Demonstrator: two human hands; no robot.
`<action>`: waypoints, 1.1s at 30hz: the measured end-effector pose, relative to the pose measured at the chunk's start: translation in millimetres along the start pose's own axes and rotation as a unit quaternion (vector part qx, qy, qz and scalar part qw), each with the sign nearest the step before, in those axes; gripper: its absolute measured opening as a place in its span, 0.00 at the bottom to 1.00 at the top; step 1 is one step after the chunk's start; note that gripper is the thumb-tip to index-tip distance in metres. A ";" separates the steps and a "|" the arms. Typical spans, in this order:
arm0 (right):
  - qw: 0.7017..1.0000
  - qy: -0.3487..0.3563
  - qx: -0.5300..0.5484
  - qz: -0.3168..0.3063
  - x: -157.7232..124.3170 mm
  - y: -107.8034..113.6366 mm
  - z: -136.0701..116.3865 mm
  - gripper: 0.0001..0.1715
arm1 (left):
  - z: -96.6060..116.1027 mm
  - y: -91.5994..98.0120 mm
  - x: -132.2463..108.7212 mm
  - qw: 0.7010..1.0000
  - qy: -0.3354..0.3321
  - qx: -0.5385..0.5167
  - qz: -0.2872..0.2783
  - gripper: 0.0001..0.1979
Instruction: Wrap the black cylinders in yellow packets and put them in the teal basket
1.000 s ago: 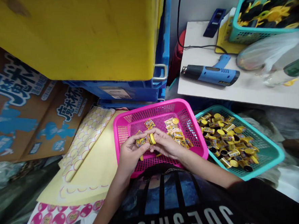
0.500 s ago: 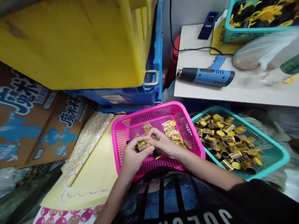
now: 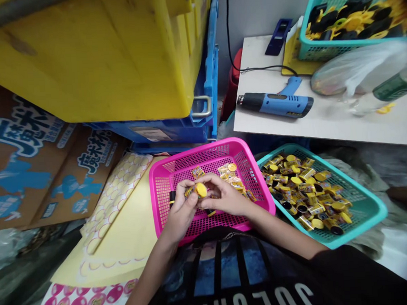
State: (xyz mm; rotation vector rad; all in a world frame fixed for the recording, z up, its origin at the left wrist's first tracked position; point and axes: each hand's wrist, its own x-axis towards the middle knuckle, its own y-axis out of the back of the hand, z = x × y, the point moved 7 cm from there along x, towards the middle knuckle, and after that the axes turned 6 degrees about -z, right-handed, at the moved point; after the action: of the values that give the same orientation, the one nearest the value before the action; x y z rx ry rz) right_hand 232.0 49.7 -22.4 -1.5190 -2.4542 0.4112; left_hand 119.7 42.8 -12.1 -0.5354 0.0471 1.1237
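My left hand grips a small printed container with a yellow cap, its cap end tilted up and to the right. Curled around the cap side, my right hand has its fingertips at the container; the exact contact is partly hidden. Both hands are over a pink basket. Inside it, more small containers and yellow printed labels lie beyond and right of my hands. A dark container with a yellow band shows left of my left hand.
Right of the pink basket, a teal basket holds many similar containers. A heat gun lies on a white table with another teal basket. Yellow and blue crates stand ahead; cardboard and sticker sheets lie left.
The container has been turned, so its yellow cap now faces up toward me. My right fingers have shifted from pinching its end to curling beside the cap.
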 end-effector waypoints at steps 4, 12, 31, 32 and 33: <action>0.998 0.023 -0.054 0.033 1.0 1.2 -0.1 0.24 | -2.1 -0.6 -1.1 1.000 0.003 0.014 0.010 0.17; 0.956 0.038 -0.228 0.180 -56.8 68.2 -64.1 0.21 | 13.0 14.0 11.5 0.975 -0.100 0.198 0.000 0.35; 0.745 -0.077 -0.655 -0.100 45.6 12.0 43.5 0.15 | -7.0 143.4 -17.2 0.819 -0.074 0.521 0.227 0.30; 0.742 -0.074 -0.659 -0.103 53.6 11.2 55.0 0.17 | -7.4 143.6 -18.0 0.818 -0.075 0.521 0.229 0.30; 0.743 -0.071 -0.657 -0.106 58.8 12.7 64.3 0.17 | -7.4 143.6 -19.0 0.819 -0.078 0.520 0.231 0.30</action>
State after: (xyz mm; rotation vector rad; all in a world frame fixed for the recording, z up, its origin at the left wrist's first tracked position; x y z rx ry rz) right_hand 195.4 100.3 -84.4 -1.4181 -3.0552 -1.6545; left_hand -11.5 69.6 -68.1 0.5918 0.6445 1.4099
